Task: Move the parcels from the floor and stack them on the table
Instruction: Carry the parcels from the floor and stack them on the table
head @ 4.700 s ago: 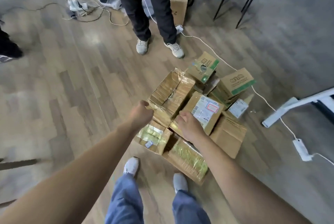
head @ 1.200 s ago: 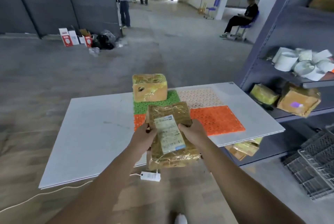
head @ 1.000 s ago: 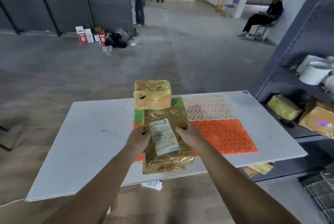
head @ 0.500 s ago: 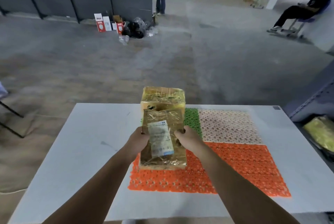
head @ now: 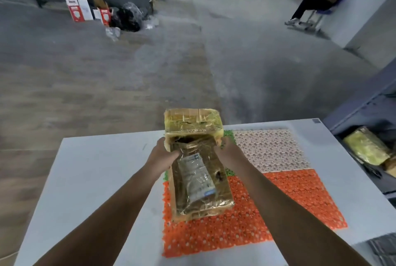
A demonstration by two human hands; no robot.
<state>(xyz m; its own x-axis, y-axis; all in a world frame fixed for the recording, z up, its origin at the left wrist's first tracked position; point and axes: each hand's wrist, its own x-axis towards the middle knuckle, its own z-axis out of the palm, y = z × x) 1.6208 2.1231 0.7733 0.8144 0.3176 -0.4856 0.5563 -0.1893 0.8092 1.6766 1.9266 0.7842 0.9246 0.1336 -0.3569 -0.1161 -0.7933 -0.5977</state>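
Carried forward since half a second ago, the labelled parcel (head: 199, 182) now lies lower and deeper over the white worktop (head: 96, 180), its far end up against the front of the taped parcel (head: 192, 126) that stands there already. Both hands grip that far end: the left hand (head: 162, 156) is curled round the left edge and the right hand (head: 229, 154) round the right corner, with the white shipping label facing up between them. The parcel slopes down toward the camera, its near end low over the orange tile (head: 278, 201); whether it touches the tile cannot be told. A green tile (head: 230, 172) shows beside and under the two parcels, and a white tile (head: 270, 147) lies just to the right. On the shelf (head: 364, 105) at the right edge sits a yellow-wrapped parcel (head: 366, 150). Across the grey floor, red-and-white cartons (head: 75, 8) and a black bag (head: 128, 17) stand by the dark wall, and a seated person (head: 317, 2) is at the far right.
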